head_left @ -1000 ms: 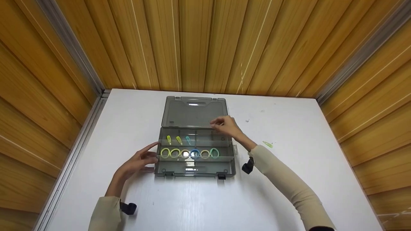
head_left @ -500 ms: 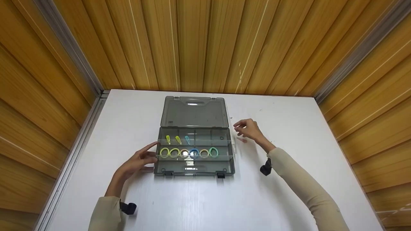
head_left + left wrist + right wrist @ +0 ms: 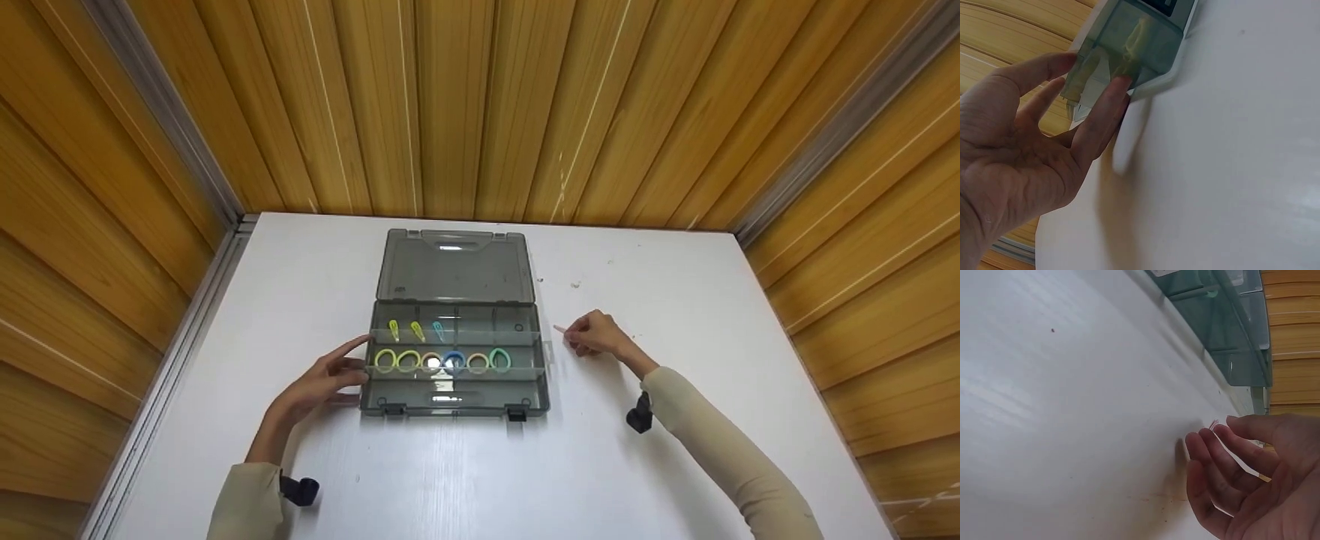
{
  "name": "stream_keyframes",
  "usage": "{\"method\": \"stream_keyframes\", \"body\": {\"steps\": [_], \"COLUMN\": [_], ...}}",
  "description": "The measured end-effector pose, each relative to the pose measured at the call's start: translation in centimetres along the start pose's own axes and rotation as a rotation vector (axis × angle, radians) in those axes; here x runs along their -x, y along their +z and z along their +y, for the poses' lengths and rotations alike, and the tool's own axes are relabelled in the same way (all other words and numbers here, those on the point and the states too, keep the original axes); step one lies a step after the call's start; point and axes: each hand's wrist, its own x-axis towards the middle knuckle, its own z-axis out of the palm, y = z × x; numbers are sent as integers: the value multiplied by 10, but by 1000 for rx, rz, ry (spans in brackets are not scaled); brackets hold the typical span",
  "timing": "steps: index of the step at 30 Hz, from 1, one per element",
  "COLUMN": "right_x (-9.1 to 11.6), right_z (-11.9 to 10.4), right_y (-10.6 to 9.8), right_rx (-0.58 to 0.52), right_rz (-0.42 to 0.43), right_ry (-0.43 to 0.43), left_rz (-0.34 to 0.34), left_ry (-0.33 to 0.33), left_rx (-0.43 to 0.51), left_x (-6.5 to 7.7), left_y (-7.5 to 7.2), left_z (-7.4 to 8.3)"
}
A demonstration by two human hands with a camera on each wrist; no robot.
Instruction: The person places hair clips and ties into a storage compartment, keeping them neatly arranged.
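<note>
A grey see-through storage box [image 3: 454, 394] lies on the table with its lid [image 3: 454, 266] folded back. My left hand [image 3: 319, 384] rests its fairly straight fingers against the box's left side; in the left wrist view the fingertips [image 3: 1120, 84] touch the box wall. To the right of the box, my right hand [image 3: 596, 335] pinches a small pinkish hair clip [image 3: 560, 329] by one end, low over the table. The right wrist view shows the hair clip [image 3: 1213, 424] at the thumb and index tips. Two yellow clips [image 3: 418, 331] and a blue clip [image 3: 439, 331] lie in the back row.
Several coloured rings, such as a blue ring [image 3: 454, 361] and a green ring [image 3: 499, 360], stand in the box's middle row. Black latches [image 3: 517, 413] stick out at the front. The white table [image 3: 480, 480] meets wood-patterned walls [image 3: 450, 112] at back and sides.
My right hand has moved from over the box's back row to the right and down, and has taken hold of the pinkish hair clip lying there. The left hand stays at the box.
</note>
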Motion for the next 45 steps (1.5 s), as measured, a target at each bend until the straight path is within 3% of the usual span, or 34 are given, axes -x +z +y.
{"method": "stream_keyframes", "body": {"steps": [12,20,27,33,45], "right_x": [0,-6,-10,-11,-9], "right_z": [6,9,10,10,9], "right_y": [-1,6,11,15,13], "right_rx": [63,20,77,150,208], "right_rz": [86,174,211,221,218], "right_ry": [30,-90,-153,-146,-259], "left_rz": [-8,-14,-20,-35,-17], "left_ry": [14,32,35,46,29], "left_rx": [3,1,1,6,-3], "left_x": [1,0,0,1,0], "left_y": [-1,-1,0,1,0], "left_z": [0,-1,-3,-4,-3]}}
